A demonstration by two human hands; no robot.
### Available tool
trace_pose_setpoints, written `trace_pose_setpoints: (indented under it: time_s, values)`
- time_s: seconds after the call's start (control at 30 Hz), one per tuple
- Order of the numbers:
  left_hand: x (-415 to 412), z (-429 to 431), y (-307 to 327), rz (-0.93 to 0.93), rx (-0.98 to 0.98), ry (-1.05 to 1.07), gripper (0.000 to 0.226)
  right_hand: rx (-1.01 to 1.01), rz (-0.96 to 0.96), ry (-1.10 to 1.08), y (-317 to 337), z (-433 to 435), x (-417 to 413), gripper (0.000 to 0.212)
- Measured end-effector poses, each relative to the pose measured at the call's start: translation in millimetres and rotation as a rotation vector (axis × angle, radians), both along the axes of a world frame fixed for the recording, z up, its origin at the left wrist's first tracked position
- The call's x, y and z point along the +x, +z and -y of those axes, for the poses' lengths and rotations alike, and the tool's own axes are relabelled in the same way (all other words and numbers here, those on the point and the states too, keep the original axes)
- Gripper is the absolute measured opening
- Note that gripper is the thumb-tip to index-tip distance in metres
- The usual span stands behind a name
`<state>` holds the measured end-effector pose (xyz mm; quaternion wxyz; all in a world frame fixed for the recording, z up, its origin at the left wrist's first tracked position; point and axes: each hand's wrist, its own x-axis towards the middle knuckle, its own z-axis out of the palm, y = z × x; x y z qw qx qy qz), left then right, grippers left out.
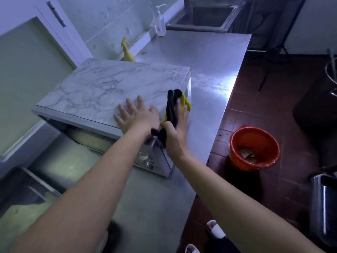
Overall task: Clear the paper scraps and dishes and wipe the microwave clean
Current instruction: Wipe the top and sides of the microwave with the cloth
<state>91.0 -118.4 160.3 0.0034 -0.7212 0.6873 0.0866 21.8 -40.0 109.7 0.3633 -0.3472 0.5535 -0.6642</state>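
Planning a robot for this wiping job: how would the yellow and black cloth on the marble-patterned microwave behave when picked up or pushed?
Probably floppy: the yellow and black cloth bunches in folds and droops below the right hand. Likely light, as one hand holds it against the marble-patterned microwave. Pushed, it would probably crumple rather than slide flat.

Pressing flat on the marbled top of the microwave (pixel 109 84) with the left grip (pixel 135 115), fingers spread. Holding a yellow-and-black cloth (pixel 172 106) against its right side with the right grip (pixel 176 132), thumb hooked over the black fold. Behind, on the steel surface (pixel 209 57): yellow spray bottle (pixel 127 53), pump bottle (pixel 160 24). On the floor: red bucket (pixel 237 157).
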Motion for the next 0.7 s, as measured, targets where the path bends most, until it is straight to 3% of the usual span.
trace_pose_setpoints:
  time_s: [0.07,0.17,0.3,0.47,0.6,0.7]
  values:
    - [14,3,-1,0.008,-0.017,-0.151,0.069,-0.033,-0.076,-0.058,-17,5,10,0.074]
    - [25,0,-4,0.009,-0.145,-0.206,0.069,-0.096,-0.107,-0.163,-44,13,11,0.069]
    - [21,-5,-8,-0.02,-0.2,-0.188,0.073,-0.118,0.087,-0.202,-74,28,4,0.062]
    - [23,-5,-7,-0.057,-0.231,-0.153,0.074,0.194,0.414,-0.172,-109,44,-14,0.078]
    - [22,-6,-6,-0.073,-0.244,-0.141,0.073,0.437,0.779,-0.103,-128,51,-30,0.054]
    - [22,-6,-6,-0.088,-0.244,-0.125,0.071,0.569,0.826,-0.017,-126,42,-36,0.045]
